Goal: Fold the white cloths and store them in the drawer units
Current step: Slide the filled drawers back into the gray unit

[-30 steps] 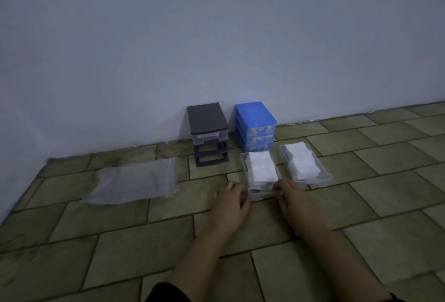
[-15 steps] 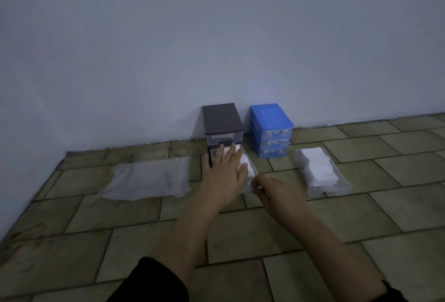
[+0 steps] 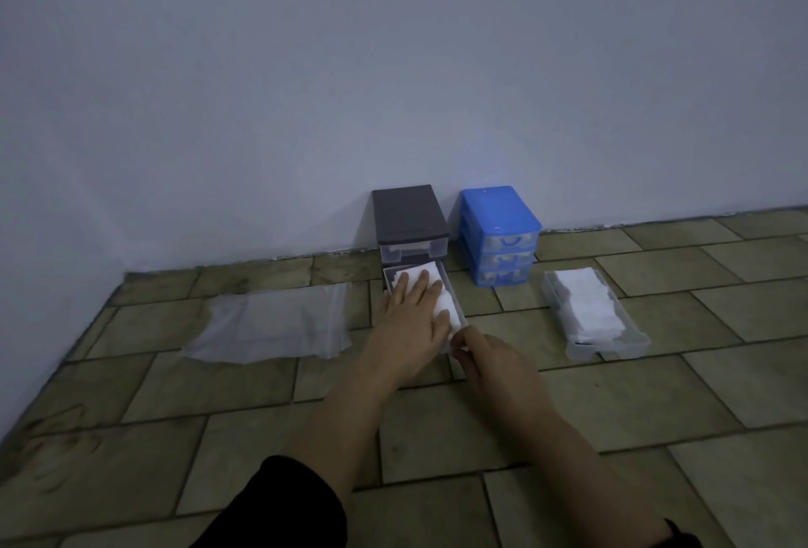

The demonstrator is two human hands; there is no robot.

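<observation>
At the foot of the grey drawer unit, you are feeding a loaded drawer into the lower slot: its far end sits at the mouth of the frame and most of its length lies out on the floor. Your left hand lies flat, fingers straight, pressing on the folded white cloths in that drawer. Your right hand has its fingers curled at the near end of the drawer, apparently pinching the front edge, though the grip itself is partly hidden.

By my reading, the next move is a straight push toward the wall, keeping the drawer square to the frame so it does not jam, and lifting your left hand clear before it meets the top drawer.

A second clear drawer, filled with cloths, waits on the floor well to the right, near the blue drawer unit. That one looks not yet stored. The cloths in both drawers are white, flat and stacked neatly. A clear plastic bag lies to the left.
</observation>
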